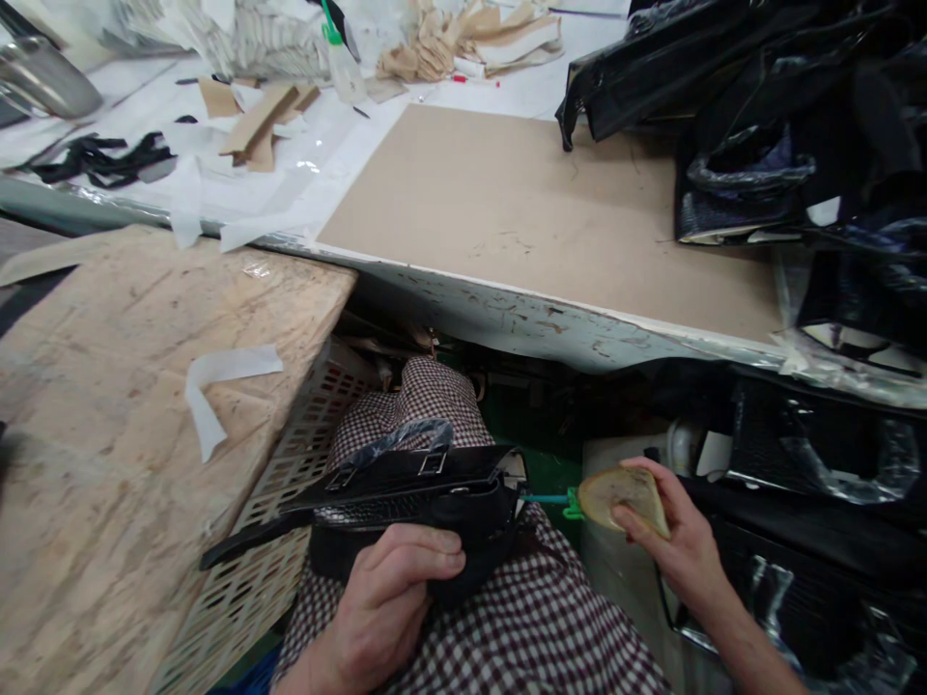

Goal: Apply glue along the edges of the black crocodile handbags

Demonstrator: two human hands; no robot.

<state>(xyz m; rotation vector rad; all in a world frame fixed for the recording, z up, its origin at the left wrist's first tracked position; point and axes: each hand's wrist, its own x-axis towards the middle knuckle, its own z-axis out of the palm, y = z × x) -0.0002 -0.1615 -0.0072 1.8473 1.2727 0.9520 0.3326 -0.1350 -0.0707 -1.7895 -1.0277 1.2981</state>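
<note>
My left hand [391, 598] is closed around a black handbag [406, 497] that rests on my lap, over checked trousers [521, 627]. The bag has metal buckles and a strap sticking out to the left. My right hand [666, 541] grips a yellowish squeeze bottle [623, 494] whose thin green nozzle [550, 499] points at the right end of the bag, touching or nearly touching it.
A brown board [536, 212] lies on the white workbench ahead. Black bags in plastic [782, 125] are piled at the right, more below [811, 454]. A plywood table [123, 405] with paper strips stands left, a white lattice crate [290, 483] beside it. Scraps and another bottle [340, 58] lie at the back.
</note>
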